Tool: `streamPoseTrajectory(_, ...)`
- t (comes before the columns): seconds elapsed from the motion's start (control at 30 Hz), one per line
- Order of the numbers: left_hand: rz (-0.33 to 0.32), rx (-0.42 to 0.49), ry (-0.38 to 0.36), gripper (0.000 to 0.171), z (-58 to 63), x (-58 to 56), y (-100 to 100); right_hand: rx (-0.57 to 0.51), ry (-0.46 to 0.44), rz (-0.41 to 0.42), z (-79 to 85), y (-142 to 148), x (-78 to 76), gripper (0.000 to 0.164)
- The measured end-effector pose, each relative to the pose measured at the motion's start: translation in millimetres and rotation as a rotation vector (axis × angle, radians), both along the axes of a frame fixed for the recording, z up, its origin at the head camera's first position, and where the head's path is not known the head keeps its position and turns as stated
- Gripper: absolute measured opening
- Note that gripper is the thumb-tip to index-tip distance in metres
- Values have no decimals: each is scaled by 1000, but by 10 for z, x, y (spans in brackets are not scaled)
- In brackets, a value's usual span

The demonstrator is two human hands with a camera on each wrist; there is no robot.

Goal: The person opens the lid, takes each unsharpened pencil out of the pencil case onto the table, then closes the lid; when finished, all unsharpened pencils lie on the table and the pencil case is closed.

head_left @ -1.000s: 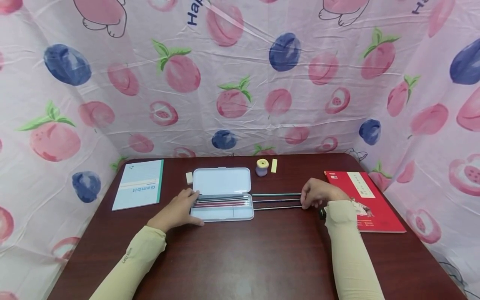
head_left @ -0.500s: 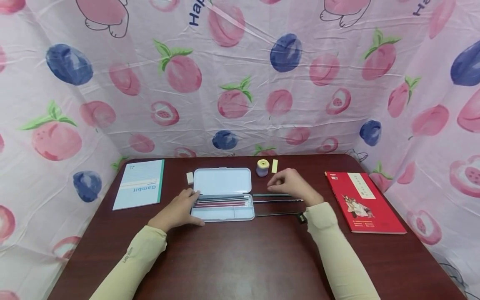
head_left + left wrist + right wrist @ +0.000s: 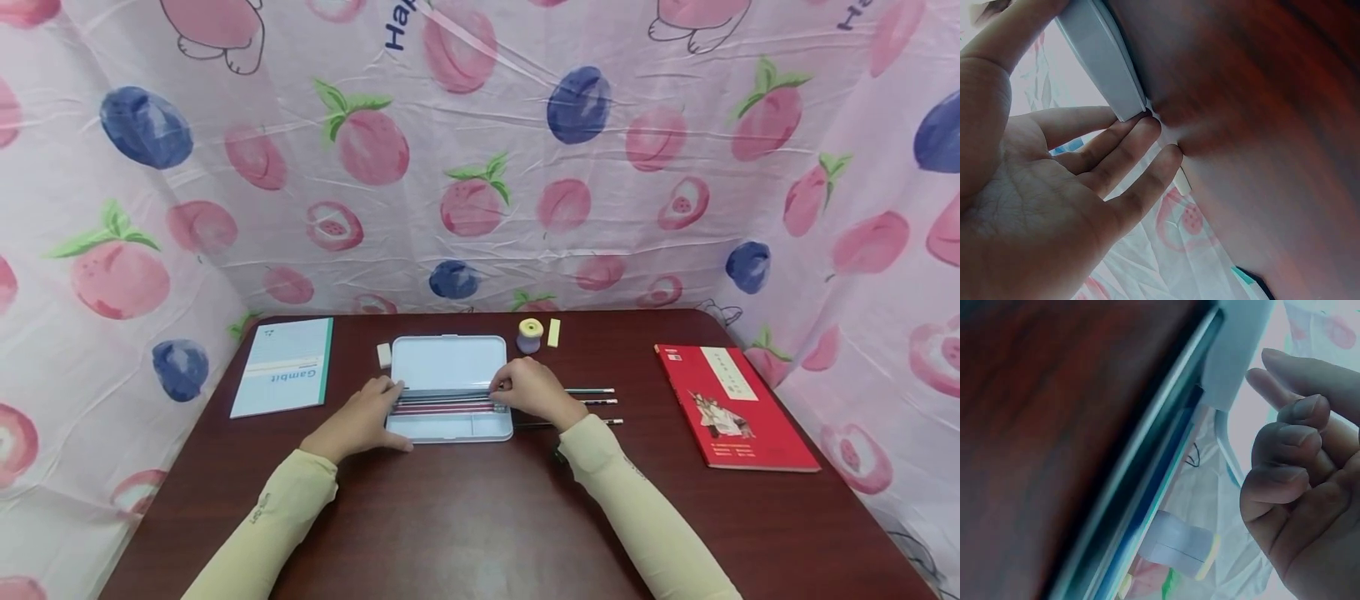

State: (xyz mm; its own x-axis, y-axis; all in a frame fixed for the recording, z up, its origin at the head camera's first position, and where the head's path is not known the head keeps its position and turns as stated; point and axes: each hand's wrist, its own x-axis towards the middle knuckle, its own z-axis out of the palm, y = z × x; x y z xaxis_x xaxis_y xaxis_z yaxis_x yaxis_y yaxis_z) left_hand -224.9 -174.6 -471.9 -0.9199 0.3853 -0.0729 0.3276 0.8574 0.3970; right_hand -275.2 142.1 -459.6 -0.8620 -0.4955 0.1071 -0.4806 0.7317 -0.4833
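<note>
In the head view a light-blue pencil case (image 3: 450, 360) lies with its lid raised. Grey and dark red pencils (image 3: 442, 408) lie inside it. My left hand (image 3: 362, 421) rests at the case's left end, thumb and fingers spread; in the left wrist view the fingertips touch its corner. My right hand (image 3: 528, 390) is over the case's right end, thumb and forefinger at the ends of the grey pencils. In the right wrist view the other fingers (image 3: 1275, 484) are curled; whether a pencil is pinched cannot be told. Three pencils (image 3: 603, 402) on the table are partly hidden by that hand.
Behind the case stand a purple-and-yellow pot-like object (image 3: 529, 336) and a small yellow strip (image 3: 553, 332). A white eraser (image 3: 384, 356) lies at the case's left. A blue notebook (image 3: 285, 367) is at far left, a red book (image 3: 735, 408) at far right.
My right hand has moved left from the outer ends of the three loose pencils to the pencils in the case. My left hand has stayed at the case.
</note>
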Motion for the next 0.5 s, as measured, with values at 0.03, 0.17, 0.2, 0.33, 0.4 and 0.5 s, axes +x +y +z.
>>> streamPoseTrajectory(0.03,-2,1,2,109,9,2,5,12,-9,-6,-6,-5,-2,3)
streamPoseTrajectory(0.17,-6,5,8,108,38,8,17,51,-56,-20,-21,-15,-17,6)
streamPoseTrajectory(0.2,-7,5,8,108,41,11,18,59,-67,-23,-21,-19,-19,7)
streamPoseTrajectory(0.33,-6,2,4,108,40,16,18,102,-68,-19,-18,-49,-23,9)
streamPoseTrajectory(0.4,-6,5,3,108,36,17,15,122,-55,-17,-18,-64,-22,9)
streamPoseTrajectory(0.5,-6,9,5,108,31,15,12,154,-33,-12,-21,-86,-17,8)
